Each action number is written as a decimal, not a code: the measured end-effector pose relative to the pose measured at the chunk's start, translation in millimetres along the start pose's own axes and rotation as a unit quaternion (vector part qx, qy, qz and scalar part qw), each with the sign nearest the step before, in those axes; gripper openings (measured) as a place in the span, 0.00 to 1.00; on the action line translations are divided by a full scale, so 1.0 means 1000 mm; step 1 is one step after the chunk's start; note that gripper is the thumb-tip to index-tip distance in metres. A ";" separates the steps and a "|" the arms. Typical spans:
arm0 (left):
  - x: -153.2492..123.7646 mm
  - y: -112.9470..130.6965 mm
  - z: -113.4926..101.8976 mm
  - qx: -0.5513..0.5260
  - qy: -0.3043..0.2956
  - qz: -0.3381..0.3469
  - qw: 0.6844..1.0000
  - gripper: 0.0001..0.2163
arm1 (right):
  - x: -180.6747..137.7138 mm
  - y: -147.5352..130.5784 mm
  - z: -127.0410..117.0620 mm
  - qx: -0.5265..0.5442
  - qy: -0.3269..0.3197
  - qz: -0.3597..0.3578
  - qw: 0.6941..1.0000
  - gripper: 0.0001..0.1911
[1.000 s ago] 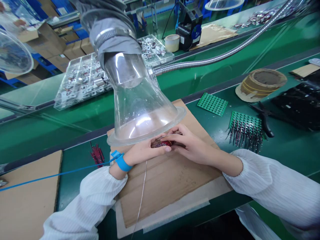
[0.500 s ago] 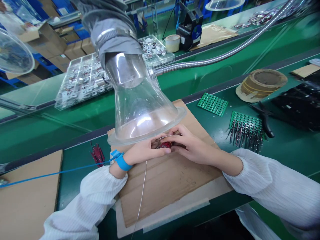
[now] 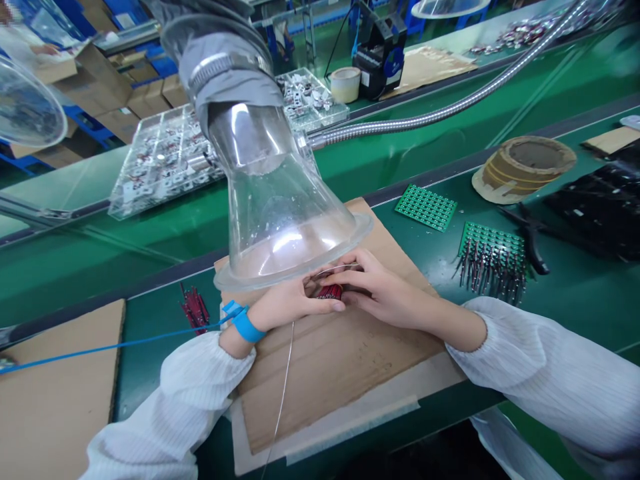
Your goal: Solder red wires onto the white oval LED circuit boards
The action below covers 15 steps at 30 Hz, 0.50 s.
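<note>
Under the clear hood, my two hands meet over the cardboard sheet. My left hand [image 3: 287, 303], with a blue strap at the wrist, curls around a bundle of red and black wires [image 3: 330, 292], thumb along its near side. The fingers of my right hand [image 3: 377, 287] close on the bundle's right end; their exact grip is partly hidden. A thin silvery wire, like solder wire [image 3: 286, 380], comes up from the table edge, passes behind my left hand and shows again by my right fingers. Left of my wrist lies a loose pile of red and black wires [image 3: 194, 308].
The clear fume hood [image 3: 290, 220] hangs low just above my hands. To the right are a bare green circuit board [image 3: 426, 207], another board with wires [image 3: 493, 263], black-handled pliers [image 3: 535, 250] and a tape roll [image 3: 525, 167]. A blue cord [image 3: 125, 343] runs left from my wrist.
The wire bundle has turned slightly between my fingers, so more wire ends face me. Both hands stay in nearly the same place.
</note>
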<state>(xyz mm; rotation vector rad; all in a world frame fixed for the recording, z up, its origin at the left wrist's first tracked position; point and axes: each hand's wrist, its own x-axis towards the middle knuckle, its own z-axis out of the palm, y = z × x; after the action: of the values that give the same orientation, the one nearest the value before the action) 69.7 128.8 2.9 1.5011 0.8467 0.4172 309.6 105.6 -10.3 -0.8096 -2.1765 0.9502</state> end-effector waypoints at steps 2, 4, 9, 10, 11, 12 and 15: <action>0.000 0.001 0.000 -0.003 0.003 -0.006 1.000 0.26 | 0.000 0.000 0.000 0.000 0.000 -0.004 1.000 0.18; 0.000 0.003 0.001 -0.003 0.010 -0.007 1.000 0.27 | 0.000 0.001 -0.001 -0.004 0.001 -0.011 1.000 0.18; 0.004 0.008 0.005 -0.005 0.044 0.006 0.999 0.32 | 0.000 0.003 0.000 -0.012 0.003 -0.025 1.000 0.20; 0.004 0.008 0.005 -0.008 0.048 0.007 0.999 0.33 | -0.001 0.003 0.000 -0.013 0.004 -0.024 1.000 0.21; 0.005 0.008 0.006 -0.010 0.052 0.008 0.999 0.33 | -0.001 0.003 0.000 -0.014 0.006 -0.022 1.000 0.22; 0.005 0.007 0.006 -0.011 0.057 0.011 0.998 0.34 | -0.001 0.002 0.000 -0.013 0.007 -0.018 1.000 0.23; 0.005 0.003 0.005 0.002 0.082 0.021 0.996 0.35 | -0.001 0.003 0.000 -0.003 0.014 -0.010 1.000 0.26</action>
<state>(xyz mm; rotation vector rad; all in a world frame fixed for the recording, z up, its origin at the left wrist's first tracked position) 77.5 129.6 4.2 1.5050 0.9458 0.5767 311.0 106.3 -12.4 -0.7976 -2.1600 0.9184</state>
